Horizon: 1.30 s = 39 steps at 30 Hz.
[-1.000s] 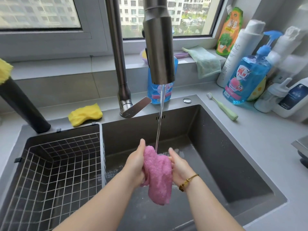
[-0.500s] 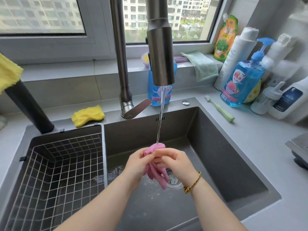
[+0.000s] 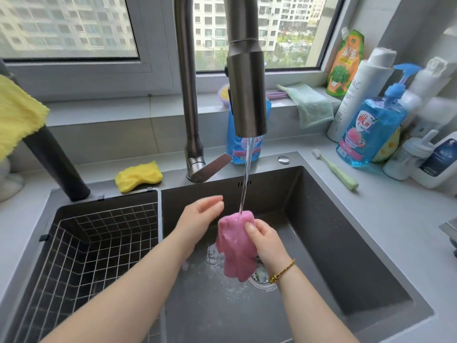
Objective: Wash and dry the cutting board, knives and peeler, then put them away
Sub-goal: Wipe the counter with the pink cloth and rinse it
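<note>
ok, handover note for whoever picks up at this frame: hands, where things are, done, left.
Left hand: open, holding nothing, beside the pink cloth.
Right hand: gripping the cloth's top, under the running faucet stream; the rest hangs over the drain.
Sink: wire basket on the left holds nothing visible.
Cutting board, knives, peeler: not in view, so I cannot tell what is washed.
Left: finish rinsing and wring the cloth, turn water off, confirm the items are washed, dried and stored.
</note>
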Each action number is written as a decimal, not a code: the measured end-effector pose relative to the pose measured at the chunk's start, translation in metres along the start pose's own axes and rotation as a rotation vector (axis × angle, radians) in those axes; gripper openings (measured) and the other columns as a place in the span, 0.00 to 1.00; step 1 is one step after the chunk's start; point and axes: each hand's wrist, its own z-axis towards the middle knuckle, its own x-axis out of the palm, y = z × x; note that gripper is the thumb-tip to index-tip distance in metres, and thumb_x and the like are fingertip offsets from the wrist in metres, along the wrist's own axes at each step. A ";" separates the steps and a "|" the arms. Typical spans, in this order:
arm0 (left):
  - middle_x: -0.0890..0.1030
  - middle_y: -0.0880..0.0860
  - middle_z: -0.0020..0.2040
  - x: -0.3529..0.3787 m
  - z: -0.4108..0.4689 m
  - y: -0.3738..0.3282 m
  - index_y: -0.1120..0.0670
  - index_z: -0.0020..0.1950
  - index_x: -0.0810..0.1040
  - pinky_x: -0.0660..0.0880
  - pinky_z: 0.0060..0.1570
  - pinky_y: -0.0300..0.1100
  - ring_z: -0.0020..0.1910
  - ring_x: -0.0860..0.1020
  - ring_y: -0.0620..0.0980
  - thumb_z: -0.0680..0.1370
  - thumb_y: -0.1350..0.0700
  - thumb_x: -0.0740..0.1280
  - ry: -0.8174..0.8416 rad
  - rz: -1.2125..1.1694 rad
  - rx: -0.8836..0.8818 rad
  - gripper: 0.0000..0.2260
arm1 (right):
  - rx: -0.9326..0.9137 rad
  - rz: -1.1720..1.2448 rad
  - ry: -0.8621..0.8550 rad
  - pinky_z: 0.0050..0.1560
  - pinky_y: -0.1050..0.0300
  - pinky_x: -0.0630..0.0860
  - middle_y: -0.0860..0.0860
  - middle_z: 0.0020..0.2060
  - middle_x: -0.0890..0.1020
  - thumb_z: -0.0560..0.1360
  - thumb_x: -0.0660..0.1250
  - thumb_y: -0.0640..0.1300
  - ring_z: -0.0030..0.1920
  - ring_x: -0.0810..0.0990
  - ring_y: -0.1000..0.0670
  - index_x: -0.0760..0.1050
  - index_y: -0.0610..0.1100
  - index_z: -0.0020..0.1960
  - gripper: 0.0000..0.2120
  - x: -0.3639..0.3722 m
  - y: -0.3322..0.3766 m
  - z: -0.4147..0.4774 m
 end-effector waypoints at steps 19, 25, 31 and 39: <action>0.77 0.50 0.53 0.013 0.024 -0.029 0.55 0.62 0.73 0.71 0.51 0.41 0.51 0.75 0.47 0.81 0.53 0.55 -0.033 -0.018 -0.077 0.13 | -0.013 -0.062 -0.318 0.35 0.61 0.67 0.51 0.31 0.71 0.77 0.60 0.47 0.35 0.69 0.52 0.71 0.41 0.37 0.13 0.003 0.000 -0.010; 0.74 0.53 0.60 0.047 -0.019 0.000 0.53 0.69 0.65 0.71 0.55 0.42 0.57 0.74 0.51 0.74 0.52 0.68 -0.133 -0.145 -0.171 0.25 | -0.404 -0.455 -0.222 0.46 0.50 0.75 0.49 0.41 0.81 0.71 0.58 0.46 0.44 0.78 0.46 0.77 0.45 0.48 0.11 0.035 0.005 -0.020; 0.79 0.55 0.47 0.037 -0.006 -0.001 0.50 0.45 0.75 0.75 0.46 0.43 0.47 0.78 0.52 0.75 0.59 0.66 -0.204 -0.442 -0.142 0.03 | -0.388 -0.504 -0.330 0.70 0.47 0.59 0.48 0.67 0.66 0.62 0.66 0.52 0.68 0.64 0.48 0.52 0.56 0.65 0.36 0.040 -0.016 -0.024; 0.75 0.51 0.25 0.038 -0.002 0.006 0.56 0.35 0.73 0.73 0.32 0.36 0.29 0.76 0.44 0.77 0.49 0.62 -0.093 -0.667 -0.292 0.14 | -0.185 -0.335 0.121 0.51 0.69 0.73 0.59 0.46 0.74 0.67 0.69 0.40 0.49 0.74 0.57 0.67 0.46 0.64 0.27 0.035 -0.015 0.001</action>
